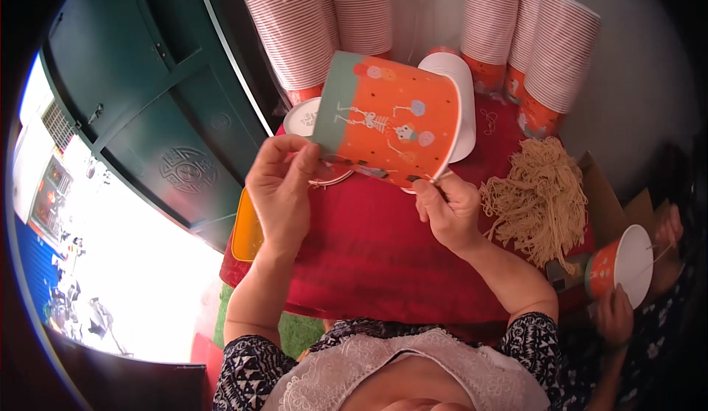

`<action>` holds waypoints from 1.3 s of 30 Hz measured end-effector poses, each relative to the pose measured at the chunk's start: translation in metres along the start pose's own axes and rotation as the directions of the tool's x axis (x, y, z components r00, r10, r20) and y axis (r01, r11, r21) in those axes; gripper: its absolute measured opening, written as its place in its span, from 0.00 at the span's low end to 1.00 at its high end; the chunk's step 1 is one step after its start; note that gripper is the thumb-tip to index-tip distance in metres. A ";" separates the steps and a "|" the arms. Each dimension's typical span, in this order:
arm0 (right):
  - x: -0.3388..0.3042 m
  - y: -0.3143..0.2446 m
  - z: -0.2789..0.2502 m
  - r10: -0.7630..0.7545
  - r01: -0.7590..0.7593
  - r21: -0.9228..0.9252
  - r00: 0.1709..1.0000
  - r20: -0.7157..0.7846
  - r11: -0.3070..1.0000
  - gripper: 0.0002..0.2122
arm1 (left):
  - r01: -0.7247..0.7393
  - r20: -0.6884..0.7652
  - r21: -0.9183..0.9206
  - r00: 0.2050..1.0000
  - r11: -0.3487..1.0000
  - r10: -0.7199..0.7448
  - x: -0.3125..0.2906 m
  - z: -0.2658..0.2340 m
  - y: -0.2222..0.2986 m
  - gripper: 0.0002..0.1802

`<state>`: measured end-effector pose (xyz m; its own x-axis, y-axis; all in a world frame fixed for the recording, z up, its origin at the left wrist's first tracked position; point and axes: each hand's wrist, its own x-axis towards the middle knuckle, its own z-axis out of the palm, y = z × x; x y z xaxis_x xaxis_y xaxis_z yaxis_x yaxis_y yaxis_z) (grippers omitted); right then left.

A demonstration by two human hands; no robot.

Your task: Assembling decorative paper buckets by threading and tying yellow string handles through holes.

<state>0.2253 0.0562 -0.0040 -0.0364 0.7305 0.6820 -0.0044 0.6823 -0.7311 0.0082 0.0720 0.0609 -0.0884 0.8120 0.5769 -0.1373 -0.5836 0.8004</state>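
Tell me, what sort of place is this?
Probably a small, makeshift workroom beside an open doorway: tall stacks of paper tubs and a heap of tan cords share a red-covered table, and a green door opens onto daylight.

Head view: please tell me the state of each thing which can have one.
Orange bucket: tipped sideways, pinched by left hand and right hand
Bucket stacks: nested
Cord pile: loose, tangled
Green door: open
Red tablecloth: spread out
Yellow container: partly hidden, contents unclear
Co-worker's bucket: tilted, held in a co-worker's hand
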 end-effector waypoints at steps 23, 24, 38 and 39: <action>-0.070 0.059 -0.042 0.281 -0.249 -0.332 0.958 0.050 0.910 0.10 | -0.165 0.183 0.701 0.982 0.694 0.048 0.139 -0.117 -0.054 0.06; -0.071 0.061 -0.042 0.276 -0.248 -0.324 0.960 0.042 0.913 0.10 | -0.150 0.195 0.700 0.981 0.698 0.015 0.140 -0.113 -0.057 0.06; -0.078 0.065 -0.048 0.271 -0.244 -0.332 0.962 0.039 0.911 0.07 | -0.193 0.361 0.757 0.920 0.624 -0.154 0.139 -0.091 -0.086 0.08; -0.077 0.064 -0.048 0.272 -0.242 -0.338 0.961 0.043 0.909 0.07 | -0.206 0.369 0.769 0.916 0.605 -0.158 0.138 -0.091 -0.086 0.08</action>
<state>0.2758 0.0451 -0.1020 -0.0797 0.8866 0.4555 0.3430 0.4535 -0.8226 -0.0814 0.2347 0.0567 0.3050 0.8326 0.4623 0.6938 -0.5268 0.4910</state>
